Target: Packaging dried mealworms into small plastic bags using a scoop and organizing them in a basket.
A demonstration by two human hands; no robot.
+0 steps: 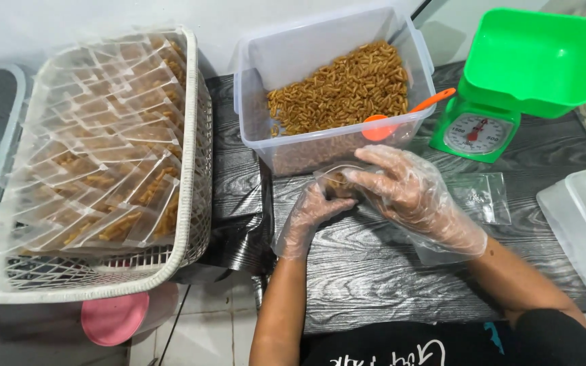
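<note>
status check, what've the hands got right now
Left hand and right hand, both gloved, pinch small clear bag of pasta. Clear tub right behind. Nothing blocking.

A small clear plastic bag (337,181) of brown snack pieces sits at centre, pinched between both gloved hands. At nine o'clock, rows of sealed clear packets (113,156) with the same brown filling fill a white basket. At three o'clock, empty clear bags (483,196) lie flat. At one o'clock, a round white scale dial (474,133) with red needle.
</note>
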